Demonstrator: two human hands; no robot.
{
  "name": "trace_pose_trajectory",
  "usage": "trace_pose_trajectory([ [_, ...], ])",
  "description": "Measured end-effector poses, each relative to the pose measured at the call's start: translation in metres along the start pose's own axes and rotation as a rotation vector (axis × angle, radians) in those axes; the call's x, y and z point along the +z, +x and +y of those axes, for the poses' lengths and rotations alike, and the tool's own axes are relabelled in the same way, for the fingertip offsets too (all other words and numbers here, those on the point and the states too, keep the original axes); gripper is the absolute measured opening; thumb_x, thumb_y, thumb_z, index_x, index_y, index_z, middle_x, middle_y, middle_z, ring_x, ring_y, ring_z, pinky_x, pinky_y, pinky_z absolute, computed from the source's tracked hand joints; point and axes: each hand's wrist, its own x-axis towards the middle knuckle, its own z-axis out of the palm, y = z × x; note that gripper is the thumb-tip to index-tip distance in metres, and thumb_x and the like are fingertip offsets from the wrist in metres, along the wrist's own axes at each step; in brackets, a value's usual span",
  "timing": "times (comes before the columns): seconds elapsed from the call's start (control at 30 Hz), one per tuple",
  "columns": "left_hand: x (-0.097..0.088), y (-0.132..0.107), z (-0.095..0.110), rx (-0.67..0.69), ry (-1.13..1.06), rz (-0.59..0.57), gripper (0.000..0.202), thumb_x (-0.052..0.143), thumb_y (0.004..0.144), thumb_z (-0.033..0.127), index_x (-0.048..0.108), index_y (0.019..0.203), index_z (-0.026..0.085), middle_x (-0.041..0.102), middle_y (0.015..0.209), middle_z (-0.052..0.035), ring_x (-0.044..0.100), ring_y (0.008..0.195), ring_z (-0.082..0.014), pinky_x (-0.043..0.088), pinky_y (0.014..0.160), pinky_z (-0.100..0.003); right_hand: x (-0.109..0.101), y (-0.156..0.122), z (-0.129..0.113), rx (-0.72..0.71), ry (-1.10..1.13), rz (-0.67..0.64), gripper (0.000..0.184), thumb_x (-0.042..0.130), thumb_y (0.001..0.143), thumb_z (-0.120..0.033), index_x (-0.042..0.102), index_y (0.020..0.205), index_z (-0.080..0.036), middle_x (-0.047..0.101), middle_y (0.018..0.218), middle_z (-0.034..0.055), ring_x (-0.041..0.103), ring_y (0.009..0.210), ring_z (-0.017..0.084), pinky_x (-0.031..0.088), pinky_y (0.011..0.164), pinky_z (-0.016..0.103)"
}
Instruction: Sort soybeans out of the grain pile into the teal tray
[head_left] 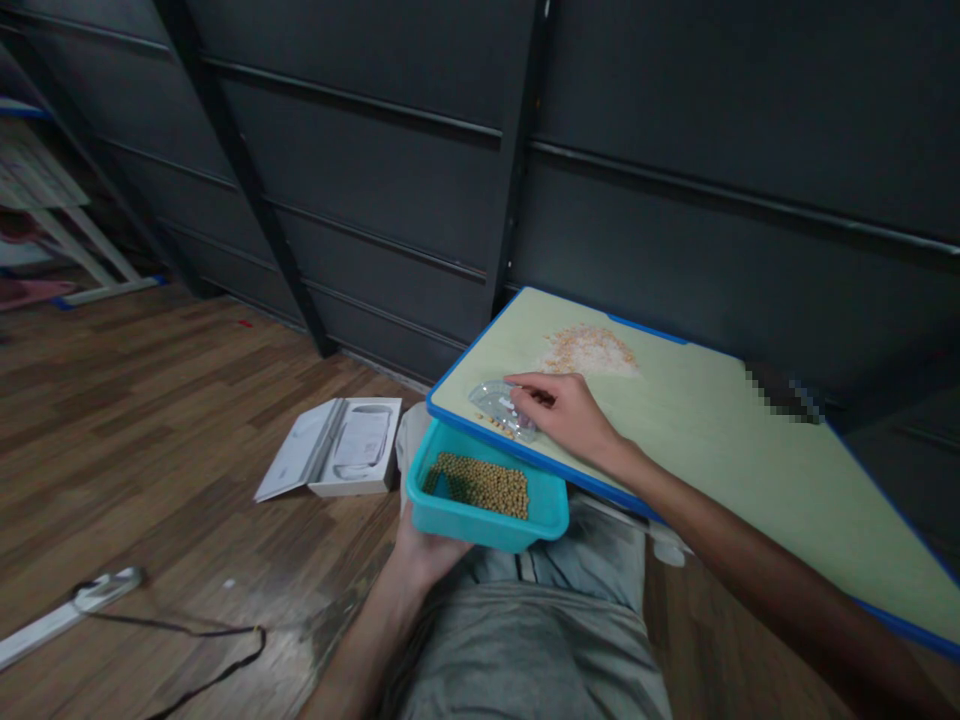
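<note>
My left hand (429, 552) is closed on a teal plastic container (469, 527), supporting it from below just under the table's near-left edge. Inside lies a heap of round tan beans (487, 486), probably soybeans. Above it, my right hand (566, 408) grips a clear plastic protractor (491, 398) that lies against the tabletop. A few loose beans (500, 426) sit between the protractor and the blue table edge. Farther back on the pale yellow-green table (697, 430) spreads a pile of white and orange grains (590, 352). My right fingertips partly cover the protractor.
On the wooden floor to the left is an open white box (360, 445). A white bar (67, 610) with a black cord lies at lower left. Dark wall panels (375, 150) stand behind the table. A pixelated dark object (784, 392) is at the table's right.
</note>
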Motion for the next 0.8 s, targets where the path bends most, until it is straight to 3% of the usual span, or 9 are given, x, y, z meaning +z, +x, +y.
trace_pose_trajectory([
  [0.2,-0.008,0.000,0.006,0.013,0.051,0.052,0.051,0.047,0.101,0.039,0.058,0.147,0.020,0.077,0.132,-0.0128,0.067,0.131,-0.0341,0.041,0.121,-0.058,0.000,0.001,-0.003,-0.007,-0.008,-0.004,0.031,0.064,0.095,-0.028,0.082,0.118,-0.018,0.083,0.090,0.0072,0.072,0.072,0.019,0.055,0.070,0.032],
  [0.33,-0.014,0.000,0.011,0.018,0.052,0.015,0.047,0.046,0.102,0.036,0.064,0.140,0.015,0.076,0.134,-0.0178,0.070,0.127,-0.0346,0.043,0.120,-0.058,0.000,0.002,-0.004,-0.019,-0.019,-0.011,0.031,0.064,0.095,-0.028,0.082,0.118,-0.018,0.084,0.094,0.0077,0.073,0.073,0.019,0.056,0.071,0.033],
  [0.47,-0.018,0.001,0.014,-0.007,0.029,-0.048,0.048,0.044,0.102,0.034,0.062,0.142,0.014,0.075,0.133,-0.0191,0.069,0.127,-0.0362,0.045,0.119,-0.059,0.001,0.002,-0.002,-0.031,-0.037,-0.027,0.031,0.064,0.095,-0.027,0.082,0.119,-0.020,0.084,0.099,0.0078,0.074,0.076,0.020,0.058,0.074,0.034],
  [0.8,-0.008,0.000,0.014,0.016,-0.002,-0.002,0.051,0.043,0.102,0.029,0.057,0.149,0.015,0.077,0.131,-0.0181,0.072,0.122,-0.0350,0.047,0.117,-0.060,0.003,0.001,-0.001,-0.054,-0.067,-0.025,0.030,0.064,0.097,-0.028,0.081,0.121,-0.022,0.083,0.110,0.0080,0.078,0.088,0.023,0.060,0.082,0.038],
])
